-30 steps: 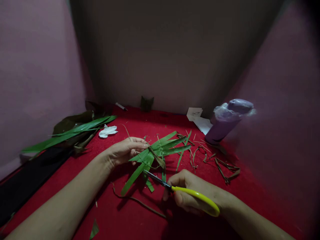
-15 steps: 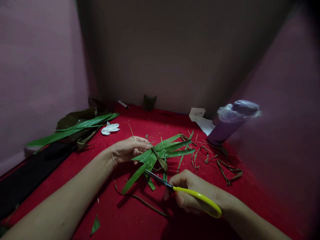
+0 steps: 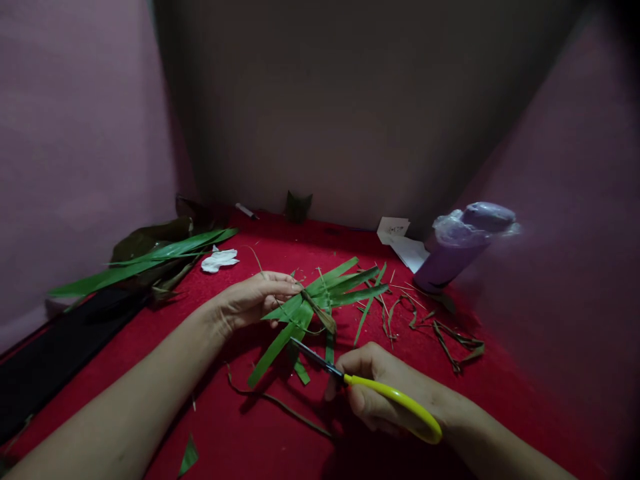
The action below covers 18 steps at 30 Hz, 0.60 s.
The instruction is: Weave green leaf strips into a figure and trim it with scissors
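My left hand (image 3: 263,295) pinches a fan of green leaf strips (image 3: 340,287) near its gathered end, over the red cloth. A dry brown leaf piece (image 3: 325,317) and a thin curling fibre lie across the strips. My right hand (image 3: 375,383) is closed around scissors (image 3: 390,393) with yellow handles. Their dark blades (image 3: 317,353) point up and left, with the tip at the lower green strip (image 3: 274,357). Whether the tip touches that strip, I cannot tell.
Long green leaves (image 3: 145,260) lie at the left beside crumpled white tissue (image 3: 219,260). Dry brown strips (image 3: 460,340) are scattered at the right. Behind them stand a purple tumbler (image 3: 447,263) and white paper (image 3: 407,252). A syringe-like tube (image 3: 246,211) lies at the back.
The leaf fan has tilted slightly, its right strips shifting up and left and its lower strip a little right. Both hands keep their grips, with hardly any movement.
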Each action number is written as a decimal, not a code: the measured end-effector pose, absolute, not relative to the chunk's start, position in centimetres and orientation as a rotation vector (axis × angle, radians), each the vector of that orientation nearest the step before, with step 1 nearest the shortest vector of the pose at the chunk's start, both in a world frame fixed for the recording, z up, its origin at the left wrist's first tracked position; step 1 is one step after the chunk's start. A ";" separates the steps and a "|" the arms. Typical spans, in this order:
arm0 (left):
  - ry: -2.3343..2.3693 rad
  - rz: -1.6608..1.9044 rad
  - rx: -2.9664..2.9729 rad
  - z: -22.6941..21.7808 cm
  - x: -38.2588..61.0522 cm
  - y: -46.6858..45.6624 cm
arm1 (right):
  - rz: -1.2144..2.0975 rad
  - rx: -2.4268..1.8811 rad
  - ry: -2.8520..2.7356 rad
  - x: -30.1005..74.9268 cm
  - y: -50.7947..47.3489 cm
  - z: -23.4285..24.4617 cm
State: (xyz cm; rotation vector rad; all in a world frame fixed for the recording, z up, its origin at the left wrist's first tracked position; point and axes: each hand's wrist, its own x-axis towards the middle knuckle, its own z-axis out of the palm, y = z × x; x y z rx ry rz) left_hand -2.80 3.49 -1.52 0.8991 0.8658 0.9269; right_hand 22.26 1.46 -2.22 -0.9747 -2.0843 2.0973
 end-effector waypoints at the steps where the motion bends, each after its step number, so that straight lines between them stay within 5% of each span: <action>1: 0.866 0.945 0.897 -1.5 -2.8 3.5 | 2.093 -0.963 -2.074 22.2 1.4 -2.4; 18: 0.855 1.198 0.857 -1.1 -2.3 3.4 | 1.851 -0.886 -2.086 21.3 0.7 -1.9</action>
